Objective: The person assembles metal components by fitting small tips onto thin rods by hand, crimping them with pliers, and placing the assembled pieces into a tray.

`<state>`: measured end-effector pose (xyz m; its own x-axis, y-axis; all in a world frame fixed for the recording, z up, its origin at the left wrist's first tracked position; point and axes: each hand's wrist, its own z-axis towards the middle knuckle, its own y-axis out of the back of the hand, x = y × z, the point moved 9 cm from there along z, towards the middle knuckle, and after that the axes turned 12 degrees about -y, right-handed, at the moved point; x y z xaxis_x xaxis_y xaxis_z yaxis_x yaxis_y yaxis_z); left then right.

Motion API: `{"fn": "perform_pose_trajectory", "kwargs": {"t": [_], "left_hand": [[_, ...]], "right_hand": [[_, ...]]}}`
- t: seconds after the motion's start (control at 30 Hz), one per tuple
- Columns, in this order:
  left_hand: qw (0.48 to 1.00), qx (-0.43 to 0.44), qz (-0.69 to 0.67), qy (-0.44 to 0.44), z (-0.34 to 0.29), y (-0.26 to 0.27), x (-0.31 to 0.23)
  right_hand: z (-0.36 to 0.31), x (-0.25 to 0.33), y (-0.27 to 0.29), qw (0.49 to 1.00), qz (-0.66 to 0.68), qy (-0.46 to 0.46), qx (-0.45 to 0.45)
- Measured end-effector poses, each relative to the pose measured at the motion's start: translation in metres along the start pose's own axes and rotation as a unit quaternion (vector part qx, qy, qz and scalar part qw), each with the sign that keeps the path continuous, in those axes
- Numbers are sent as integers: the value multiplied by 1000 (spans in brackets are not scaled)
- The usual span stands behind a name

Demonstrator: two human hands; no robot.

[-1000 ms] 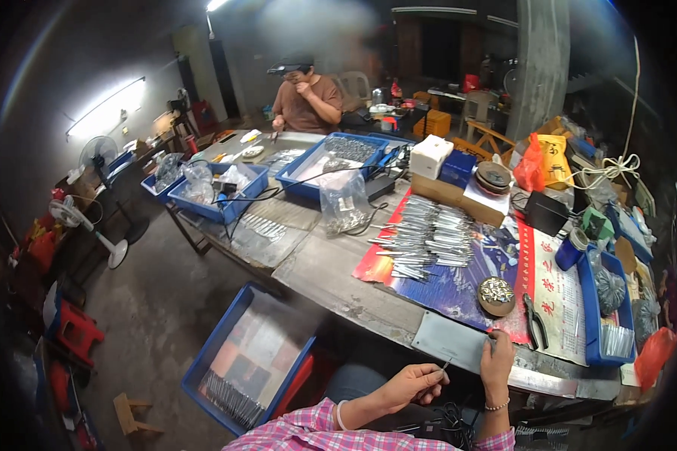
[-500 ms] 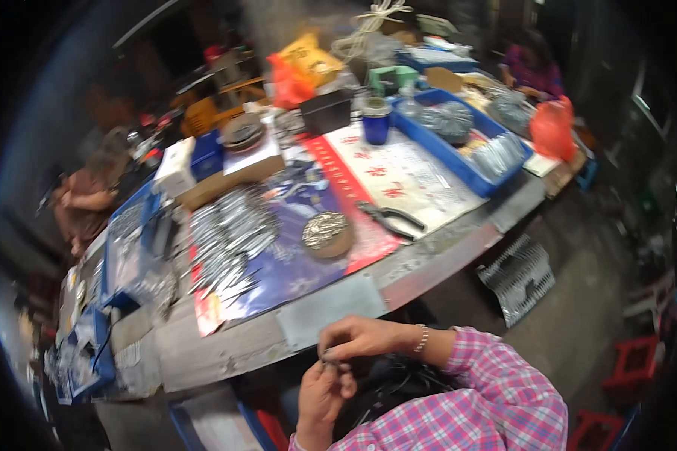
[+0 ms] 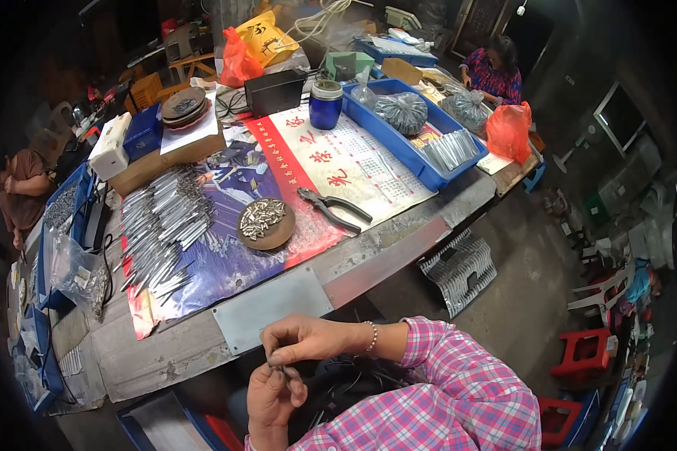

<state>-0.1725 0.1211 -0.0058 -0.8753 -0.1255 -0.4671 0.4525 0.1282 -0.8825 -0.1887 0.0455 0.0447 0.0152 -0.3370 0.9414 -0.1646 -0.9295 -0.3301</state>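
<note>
My left hand (image 3: 273, 397) is closed in a pinch, just in front of the table's near edge. Directly above it my right hand (image 3: 299, 340), with a bracelet at the wrist, pinches at the same spot. Their fingertips meet around something small and dark that I cannot make out. On the table beyond lies a round brown dish (image 3: 267, 242) heaped with small metal pieces (image 3: 262, 216). Black-handled pliers (image 3: 334, 208) rest to its right. Left of the dish, many thin silver metal rods (image 3: 165, 222) are spread in a pile.
A blue tray (image 3: 450, 177) holds bagged parts and rods at the back right, beside a blue jar (image 3: 326, 105). Stacked dishes (image 3: 184, 105) and boxes stand back left. One person (image 3: 496, 71) sits far right, another (image 3: 24, 192) far left. Red stools (image 3: 583, 352) stand on the floor.
The view has swung, so the table and my hands sit further left and the picture is sharper. My hands stay together in the same pinch.
</note>
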Motion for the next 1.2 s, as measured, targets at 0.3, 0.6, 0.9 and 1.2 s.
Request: {"fn": "perform_pose_trajectory", "kwargs": {"t": [0.3, 0.6, 0.9, 1.2], "left_hand": [[731, -63, 627, -262, 4, -23, -54], [976, 116, -165, 82, -23, -28, 6], [928, -14, 371, -13, -1, -5, -30], [966, -37, 242, -77, 7, -6, -30]], "right_hand": [[-8, 27, 5, 920, -325, 83, -201], [-2, 11, -38, 993, 57, -18, 102], [-7, 2, -7, 987, -28, -136, -80], [5, -4, -1, 985, 104, -134, -33]]}}
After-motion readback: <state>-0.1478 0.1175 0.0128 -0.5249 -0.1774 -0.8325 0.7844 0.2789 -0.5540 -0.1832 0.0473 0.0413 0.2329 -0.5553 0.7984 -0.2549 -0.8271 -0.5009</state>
